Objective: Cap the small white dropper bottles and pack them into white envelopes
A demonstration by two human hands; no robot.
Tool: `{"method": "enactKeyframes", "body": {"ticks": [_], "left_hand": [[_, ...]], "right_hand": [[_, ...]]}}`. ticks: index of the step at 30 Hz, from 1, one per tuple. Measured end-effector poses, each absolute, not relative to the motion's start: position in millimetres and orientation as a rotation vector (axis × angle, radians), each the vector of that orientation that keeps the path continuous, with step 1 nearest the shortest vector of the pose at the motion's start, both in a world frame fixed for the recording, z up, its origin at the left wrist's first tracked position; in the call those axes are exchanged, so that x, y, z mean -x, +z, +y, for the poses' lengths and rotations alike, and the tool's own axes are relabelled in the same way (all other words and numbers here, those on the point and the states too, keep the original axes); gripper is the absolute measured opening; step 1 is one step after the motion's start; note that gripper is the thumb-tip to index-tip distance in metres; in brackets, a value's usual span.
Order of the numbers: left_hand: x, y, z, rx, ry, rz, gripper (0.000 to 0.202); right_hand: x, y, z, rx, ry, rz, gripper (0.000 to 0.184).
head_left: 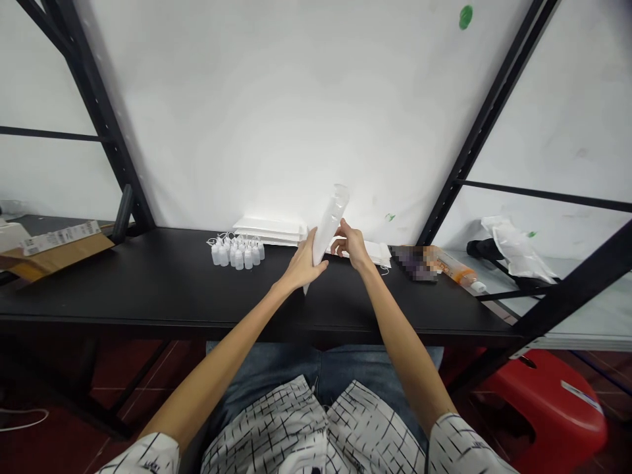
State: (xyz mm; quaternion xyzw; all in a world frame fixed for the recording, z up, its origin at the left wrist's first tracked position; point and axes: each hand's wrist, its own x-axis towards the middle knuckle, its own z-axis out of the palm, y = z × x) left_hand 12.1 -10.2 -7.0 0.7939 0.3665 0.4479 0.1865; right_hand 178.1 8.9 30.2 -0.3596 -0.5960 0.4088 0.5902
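At the left of the black table (148, 289) sit a cardboard box (59, 253) and small white dropper bottles (237, 253). At centre, the left hand (302, 263) wraps its fingers around a tilted clear plastic sleeve (326, 224); the right hand (351, 245) is against its other side, grip unclear. Farther right lies an orange tube (454, 266).

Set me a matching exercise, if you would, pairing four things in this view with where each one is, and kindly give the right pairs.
Things:
1. Small white dropper bottles
2. Clear plastic sleeve
3. Red plastic stool
4. Labelled cardboard box

Places:
A. On the floor, lower right
B. Between the left hand and right hand
C. At the far left of the black bench
D. Grouped on the bench top, left of the hands

Pairs: 1-D, 2-B, 3-A, 4-C
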Motion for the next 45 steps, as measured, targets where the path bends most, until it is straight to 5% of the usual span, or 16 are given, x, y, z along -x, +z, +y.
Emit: {"method": "enactKeyframes", "body": {"ticks": [7, 14, 25, 37, 45], "left_hand": [[-1, 5, -11, -2.481, 0.937, 1.238, 0.078], [-11, 6, -28, -2.569, 0.886, 1.815, 0.032], [-11, 19, -19, -2.579, 0.649, 1.93, 0.03], [40, 96, 78, -2.674, 0.667, 2.082, 0.046], [82, 76, 131, -2.664, 0.265, 2.234, 0.04]], "right_hand": [[-182, 36, 2, 0.867, 0.835, -1.333, 0.071], [-190, 36, 1, 0.843, 0.715, -1.392, 0.059], [-195, 39, 1, 0.852, 0.73, -1.268, 0.069], [-199, 40, 0, 0.841, 0.758, -1.252, 0.073], [-202, 38, 4, 0.868, 0.807, -1.258, 0.075]]}}
